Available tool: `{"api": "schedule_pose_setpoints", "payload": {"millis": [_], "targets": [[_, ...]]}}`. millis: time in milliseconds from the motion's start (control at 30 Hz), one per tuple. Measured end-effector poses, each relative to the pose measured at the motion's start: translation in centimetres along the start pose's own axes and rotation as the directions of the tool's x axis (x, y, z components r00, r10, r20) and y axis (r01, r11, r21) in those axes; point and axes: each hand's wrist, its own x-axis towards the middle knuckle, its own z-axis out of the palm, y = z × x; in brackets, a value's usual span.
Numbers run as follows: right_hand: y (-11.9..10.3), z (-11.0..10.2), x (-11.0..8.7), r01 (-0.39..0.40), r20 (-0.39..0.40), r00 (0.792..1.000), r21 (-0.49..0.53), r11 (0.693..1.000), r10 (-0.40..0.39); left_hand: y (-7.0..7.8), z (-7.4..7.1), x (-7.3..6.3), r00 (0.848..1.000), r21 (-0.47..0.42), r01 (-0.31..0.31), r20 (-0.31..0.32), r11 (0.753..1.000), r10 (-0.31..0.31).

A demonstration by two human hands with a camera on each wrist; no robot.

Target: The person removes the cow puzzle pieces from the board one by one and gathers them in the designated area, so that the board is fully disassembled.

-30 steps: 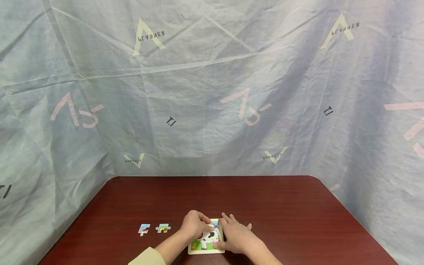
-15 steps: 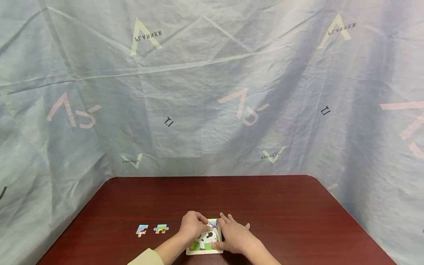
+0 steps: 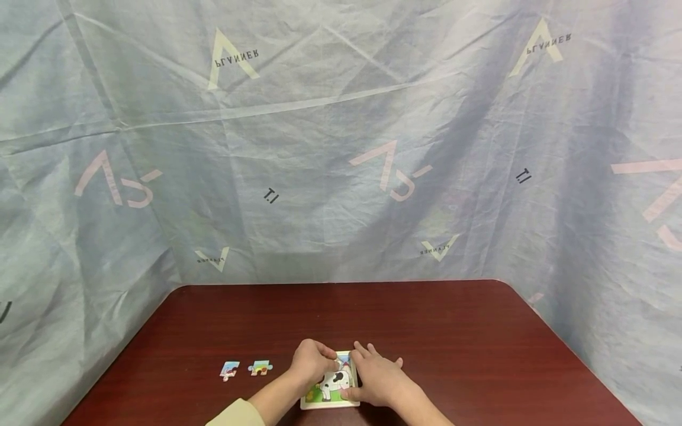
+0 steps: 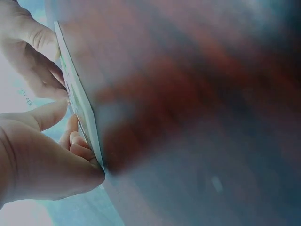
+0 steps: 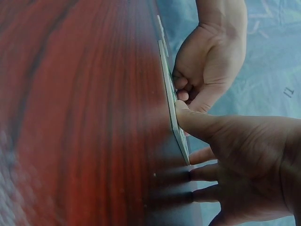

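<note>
A small cow jigsaw puzzle in a pale tray (image 3: pixel 329 405) lies near the table's front edge in the head view. My left hand (image 3: pixel 311 362) is over its upper left part, thumb and forefinger pinching a puzzle piece (image 3: pixel 338 361) mostly hidden by the fingers. Its other fingers are curled against the tray in the left wrist view. My right hand (image 3: pixel 380 378) lies along the tray's right side. In the right wrist view its thumb rests on the puzzle face and its straight, spread fingers (image 5: pixel 205 172) reach past the tray's edge.
Two loose puzzle pieces lie on the table to the left: one blue and white piece (image 3: pixel 229 370) and one yellow and green piece (image 3: pixel 260 367). The dark red wooden table (image 3: pixel 453 331) has a grey printed cloth (image 3: pixel 319 148) hanging behind and beside it.
Both hands stay at the puzzle with hardly any movement; the left fingertips shift slightly over the pinched piece. The head view has swung a little.
</note>
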Motion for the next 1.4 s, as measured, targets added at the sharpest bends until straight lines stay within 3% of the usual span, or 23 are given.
{"api": "schedule_pose_setpoints", "payload": {"millis": [200,500,833,1067,1400], "targets": [[0.7,0.8,0.6,0.005,-0.023,1.0,-0.012,1.0,-0.005,-0.1,0.0,0.0,1.0,-0.081,0.002,0.026,0.997,0.0],[-1.7,-2.2,-1.1,-0.018,0.01,1.0,-0.009,1.0,0.018,-0.1,-0.1,-0.3,1.0,-0.149,-0.002,0.02,0.989,0.005],[-2.4,-2.9,-1.7,-0.023,0.002,1.0,-0.003,1.0,0.023,-0.2,-0.1,0.0,0.999,-0.165,-0.015,0.041,0.986,0.022],[-1.0,-1.4,-0.8,-0.002,0.018,1.0,-0.001,1.0,0.002,-0.1,-0.1,-0.1,0.998,-0.146,-0.033,0.039,0.989,0.039],[-1.0,-1.5,-0.7,-0.02,0.032,0.999,0.019,1.0,0.02,-0.2,-0.5,-0.1,0.997,-0.153,-0.036,0.06,0.988,0.046]]}}
